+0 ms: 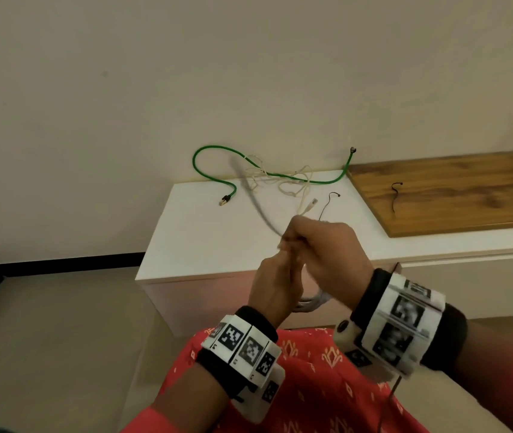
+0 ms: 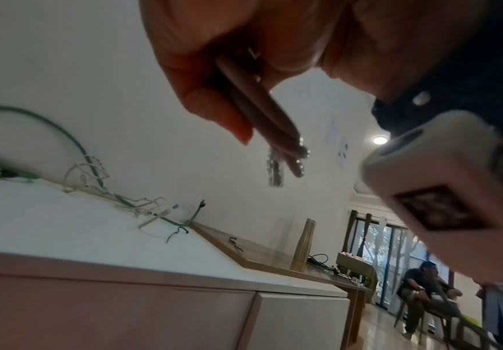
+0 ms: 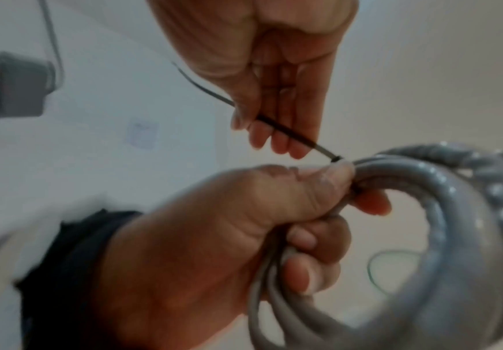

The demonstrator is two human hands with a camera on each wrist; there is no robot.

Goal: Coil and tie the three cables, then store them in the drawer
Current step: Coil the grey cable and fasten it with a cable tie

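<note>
Fists both closed: left hand (image 3: 229,236) grips grey cable (image 3: 454,236), right hand (image 3: 274,78) pinches tie (image 3: 289,131).

- Head view: high, facing forward and down onto white cabinet top (image 1: 205,232) and both wrists.
- Left wrist view: low, close, angled upward past fingers; shares cabinet top.
- Right wrist view: very close, blurred, facing both hands.

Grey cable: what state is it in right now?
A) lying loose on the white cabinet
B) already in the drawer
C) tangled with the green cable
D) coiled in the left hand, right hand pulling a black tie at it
D: the left hand grips the grey cable in loops, while the right hand pinches a black tie that runs to the coil.
</note>
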